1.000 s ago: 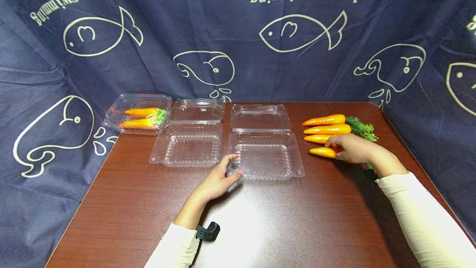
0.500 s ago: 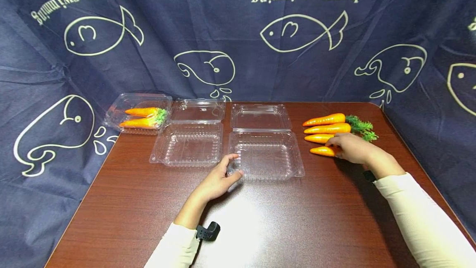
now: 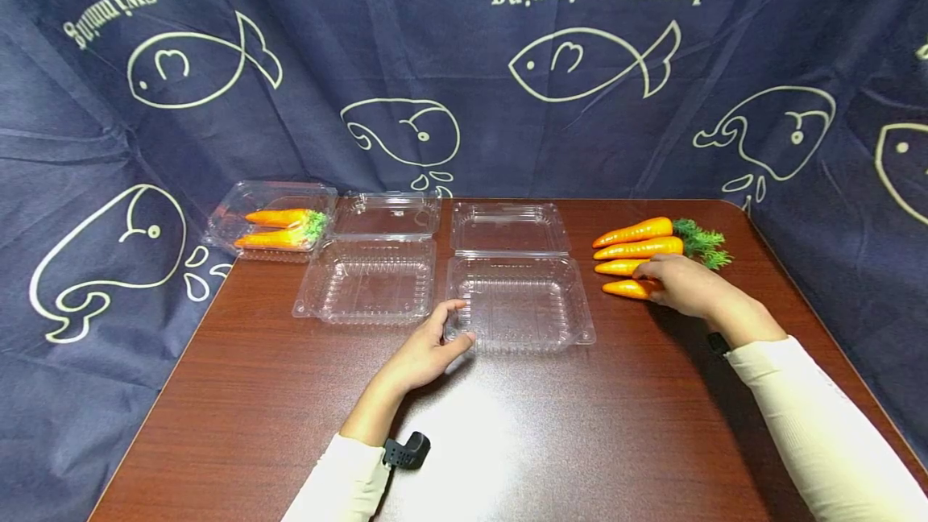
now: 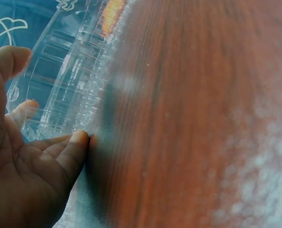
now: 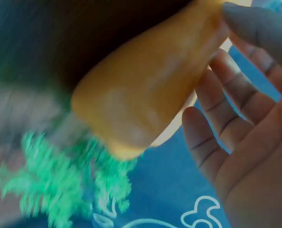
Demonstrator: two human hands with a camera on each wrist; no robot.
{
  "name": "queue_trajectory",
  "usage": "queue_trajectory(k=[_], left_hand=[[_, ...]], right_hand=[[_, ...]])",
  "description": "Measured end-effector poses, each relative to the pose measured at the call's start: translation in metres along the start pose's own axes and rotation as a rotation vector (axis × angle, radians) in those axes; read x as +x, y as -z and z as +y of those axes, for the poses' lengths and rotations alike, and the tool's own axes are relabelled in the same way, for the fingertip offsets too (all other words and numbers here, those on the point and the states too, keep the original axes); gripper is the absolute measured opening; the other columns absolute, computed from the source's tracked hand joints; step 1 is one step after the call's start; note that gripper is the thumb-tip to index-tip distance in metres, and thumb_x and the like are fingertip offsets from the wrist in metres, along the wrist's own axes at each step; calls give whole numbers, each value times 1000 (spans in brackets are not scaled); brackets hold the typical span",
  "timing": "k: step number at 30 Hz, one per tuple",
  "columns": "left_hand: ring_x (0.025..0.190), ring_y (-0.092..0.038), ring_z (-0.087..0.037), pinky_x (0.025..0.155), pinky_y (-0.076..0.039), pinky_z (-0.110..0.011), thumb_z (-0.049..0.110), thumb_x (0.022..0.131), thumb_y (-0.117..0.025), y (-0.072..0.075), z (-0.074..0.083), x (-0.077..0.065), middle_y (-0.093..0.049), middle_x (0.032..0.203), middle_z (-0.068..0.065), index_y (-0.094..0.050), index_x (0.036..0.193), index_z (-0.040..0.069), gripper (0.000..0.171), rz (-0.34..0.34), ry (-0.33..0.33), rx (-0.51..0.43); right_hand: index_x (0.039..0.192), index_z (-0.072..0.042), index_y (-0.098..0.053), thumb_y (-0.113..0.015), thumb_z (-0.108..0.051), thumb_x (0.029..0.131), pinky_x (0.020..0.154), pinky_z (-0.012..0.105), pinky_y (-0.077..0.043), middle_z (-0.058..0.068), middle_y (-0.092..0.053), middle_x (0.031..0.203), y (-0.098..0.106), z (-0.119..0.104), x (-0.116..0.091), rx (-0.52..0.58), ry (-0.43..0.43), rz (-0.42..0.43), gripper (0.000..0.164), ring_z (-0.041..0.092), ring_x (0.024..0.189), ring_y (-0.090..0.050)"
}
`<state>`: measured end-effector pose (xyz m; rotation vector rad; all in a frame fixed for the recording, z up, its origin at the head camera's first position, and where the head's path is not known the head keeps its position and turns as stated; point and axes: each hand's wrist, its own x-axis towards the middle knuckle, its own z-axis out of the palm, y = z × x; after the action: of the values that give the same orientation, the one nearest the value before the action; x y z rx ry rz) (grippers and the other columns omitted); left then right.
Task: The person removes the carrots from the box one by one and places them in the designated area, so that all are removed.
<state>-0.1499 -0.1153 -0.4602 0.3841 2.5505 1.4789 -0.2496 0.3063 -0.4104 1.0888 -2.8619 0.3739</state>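
Note:
On the right in the head view, several orange carrots (image 3: 641, 249) with green tops (image 3: 702, 243) lie side by side. My right hand (image 3: 685, 284) grips the nearest carrot (image 3: 627, 289) from above; its fingers hide the thick end. In the right wrist view that carrot (image 5: 136, 95) runs from the thumb down to leafy greens (image 5: 60, 180). My left hand (image 3: 428, 351) holds the front left corner of a clear hinged plastic container (image 3: 518, 304), its lid (image 3: 510, 229) folded back. In the left wrist view the thumb lies along the container's (image 4: 67, 90) lower edge, fingers round its side.
A second open clear container (image 3: 377, 284) stands just left of the held one. Beyond it, at the back left corner, a third container (image 3: 225, 212) has carrots (image 3: 275, 238) inside. A dark blue printed cloth (image 3: 464, 63) hangs behind the brown table (image 3: 580, 433).
My right hand and the nearest carrot have moved slightly away from me, closer to the other carrots, whose leafy ends have shifted back a little. My left hand has stayed put.

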Motion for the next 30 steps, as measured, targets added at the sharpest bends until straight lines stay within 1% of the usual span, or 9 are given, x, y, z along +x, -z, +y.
queue_trajectory(k=[2,4,6,9,12,16,21,25,30], left_hand=[[132,-44,-35,105,-37,-55,36,96,-62,0,0,0,-45,147,-20,-41,145,19,57,0,4,4],[131,-45,-35,104,-38,-55,36,96,-62,0,0,0,-46,146,-20,-42,145,19,56,2,4,0],[124,-49,-33,101,-40,-55,37,96,-62,0,0,0,-47,145,-19,-42,145,20,56,7,7,5],[123,-50,-33,100,-40,-55,36,96,-62,0,1,1,-47,145,-19,-42,145,20,56,7,4,1],[127,-48,-35,103,-39,-55,36,96,-62,0,2,0,-46,147,-20,-41,146,19,56,2,6,-6],[134,-42,-38,106,-36,-56,36,96,-61,-2,2,0,-44,148,-22,-40,146,17,58,-9,10,-15],[136,-40,-39,107,-34,-57,36,97,-60,0,3,0,-41,149,-23,-38,149,16,60,-19,15,-12],[141,-32,-40,111,-27,-60,34,100,-56,2,5,0,-35,153,-23,-31,154,14,63,-31,14,-8],[141,-32,-39,111,-26,-60,32,102,-53,1,8,-3,-33,155,-22,-21,159,12,68,-14,-18,43]], right_hand=[[101,0,-69,-77,1,78,77,48,-48,11,-68,95,2,-8,2,75,-57,22,25,30,87,-63],[105,1,-68,-73,-4,85,78,44,-48,12,-69,98,2,-20,7,200,-132,48,21,28,89,-63],[111,4,-65,-68,-7,91,73,39,-51,13,-69,98,0,-35,13,392,-221,58,23,23,85,-62],[122,9,-55,-61,-10,97,68,35,-54,19,-65,102,-8,-55,23,687,-361,37,32,23,84,-62],[128,12,-45,-57,-11,99,63,35,-55,21,-61,103,-21,-68,31,913,-481,11,39,23,81,-63],[126,9,-40,-54,-9,99,57,27,-52,12,-57,93,-36,-73,36,1093,-567,25,35,14,69,-60],[131,9,-34,-51,-5,99,51,21,-49,7,-52,88,-44,-75,40,1214,-597,66,38,9,60,-55],[136,10,-31,-50,-4,99,48,19,-47,7,-52,90,-46,-76,44,1234,-606,85,44,8,57,-53],[127,10,-35,-49,-1,97,47,18,-46,3,-49,82,-49,-78,48,1249,-613,114,35,8,55,-52]])
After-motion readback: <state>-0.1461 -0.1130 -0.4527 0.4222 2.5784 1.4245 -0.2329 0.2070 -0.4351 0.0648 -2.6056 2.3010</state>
